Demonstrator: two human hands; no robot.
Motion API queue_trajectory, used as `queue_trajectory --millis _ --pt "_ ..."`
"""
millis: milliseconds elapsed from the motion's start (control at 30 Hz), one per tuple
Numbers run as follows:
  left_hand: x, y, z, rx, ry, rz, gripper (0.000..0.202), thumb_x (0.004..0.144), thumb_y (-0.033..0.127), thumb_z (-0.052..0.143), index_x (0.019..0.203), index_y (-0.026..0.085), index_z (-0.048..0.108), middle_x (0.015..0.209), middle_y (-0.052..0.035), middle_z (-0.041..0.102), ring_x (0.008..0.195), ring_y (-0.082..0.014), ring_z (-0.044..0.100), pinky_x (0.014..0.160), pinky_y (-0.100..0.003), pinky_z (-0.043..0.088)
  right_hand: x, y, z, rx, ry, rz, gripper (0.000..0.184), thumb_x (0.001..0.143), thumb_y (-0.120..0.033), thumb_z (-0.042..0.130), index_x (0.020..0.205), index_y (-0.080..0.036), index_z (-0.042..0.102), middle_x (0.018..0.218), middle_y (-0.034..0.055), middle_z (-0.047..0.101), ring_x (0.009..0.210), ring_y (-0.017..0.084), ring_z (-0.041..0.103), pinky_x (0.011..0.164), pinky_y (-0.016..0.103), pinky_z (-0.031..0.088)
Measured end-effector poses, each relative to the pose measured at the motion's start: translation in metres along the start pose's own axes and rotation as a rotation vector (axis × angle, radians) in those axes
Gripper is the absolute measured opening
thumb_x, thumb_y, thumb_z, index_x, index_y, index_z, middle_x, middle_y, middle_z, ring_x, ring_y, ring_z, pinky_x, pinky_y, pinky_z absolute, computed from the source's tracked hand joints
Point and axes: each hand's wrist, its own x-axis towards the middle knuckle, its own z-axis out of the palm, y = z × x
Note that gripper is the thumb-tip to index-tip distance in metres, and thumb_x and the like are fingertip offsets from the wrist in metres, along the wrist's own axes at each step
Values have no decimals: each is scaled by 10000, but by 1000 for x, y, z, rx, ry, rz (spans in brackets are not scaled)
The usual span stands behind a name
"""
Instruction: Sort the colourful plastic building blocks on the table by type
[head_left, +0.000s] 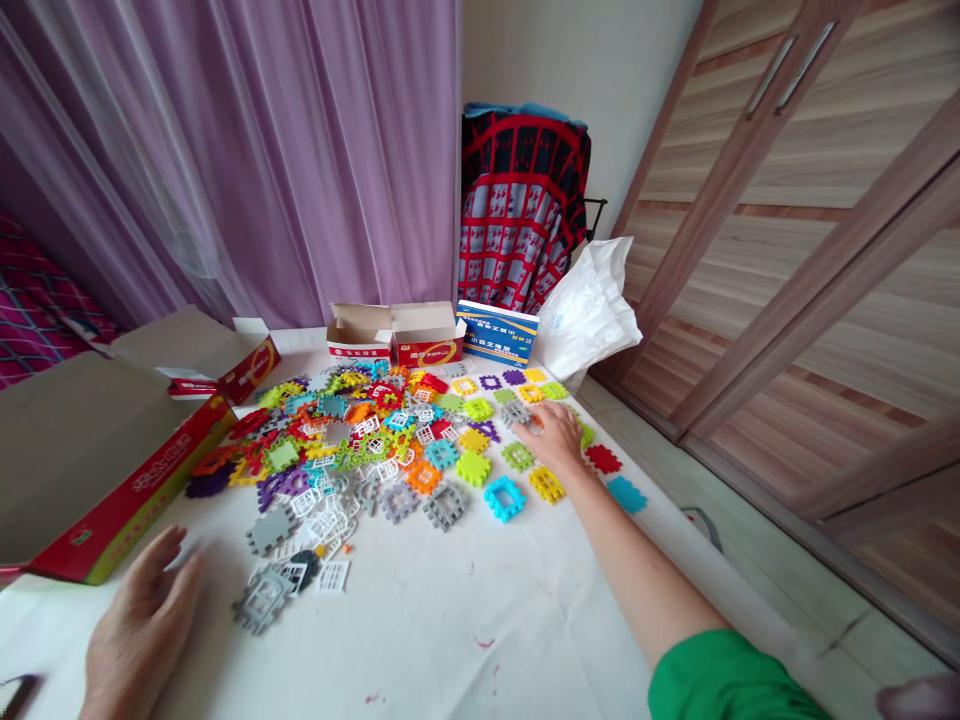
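My left hand (142,625) rests on the table near the big box, its thumb apart from its loosely curled fingers and nothing held. Closest to it is a grey notched building piece (262,598) at the near edge of the pile. On the right, my right hand (556,437) reaches over spread-out pieces, thumb and fingers apart. Its fingertips are at a grey piece (514,413); whether they touch it I cannot tell. Around that hand lie a yellow frame piece (546,484), a green frame piece (517,457), a blue frame piece (504,498) and a red piece (603,459).
A mixed heap of coloured pieces (337,430) covers the table's middle left. A large open red box (150,500) stands at the left. Small red boxes (427,345), a blue box (496,335) and a white bag (589,315) line the back. Wooden cabinets (810,250) rise at the right.
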Motion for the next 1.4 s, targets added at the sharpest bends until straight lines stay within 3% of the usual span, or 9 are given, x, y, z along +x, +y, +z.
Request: queue_trajectory --millis 133,267,533,867,1100,1400 --pt "-4 18 -3 -6 -13 -80 664 790 597 453 1347 244 531 1290 -113 644 1141 -352 635 1028 -527 477 -30 -23 -1 90 46 -164 374 758 -445 710 1069 -236 720 1319 117 584 1285 320 451 1029 469 375" --pt "-4 20 -2 -27 0 -77 646 793 540 460 1339 206 548 1283 -130 653 1107 -326 651 997 -498 497 -71 -48 -1 138 82 -289 394 763 -470 707 1083 -239 712 1321 116 586 1299 327 441 1056 479 351" --pt "-6 25 -3 -33 -5 -107 595 800 458 507 1335 205 565 1260 -115 670 1116 -285 644 989 -440 497 -119 -70 -3 84 23 -334 370 755 -477 723 1044 -247 718 1390 121 540 1383 349 336 1078 517 309" --pt "-7 24 -4 -46 -8 -102 575 807 450 511 1327 213 576 1240 -102 679 1074 -265 651 960 -410 505 -130 -81 -5 3 -57 -323 361 743 -461 736 1027 -237 726 1454 140 491 1439 350 265 1133 571 211" --pt "-8 24 -2 -49 -7 -108 574 812 461 507 1331 224 571 1246 -105 673 1105 -283 641 992 -447 483 -132 -81 -5 -75 -66 -321 488 703 -529 747 1047 -184 718 1489 172 454 1453 371 229 1155 577 153" --pt "-8 23 -4 -52 -13 -111 561 820 426 520 1339 215 567 1251 -112 670 1070 -273 647 983 -442 486 -131 -85 -4 -49 -68 -305 348 713 -482 735 908 -194 746 1467 154 493 1448 359 254 1158 567 143"
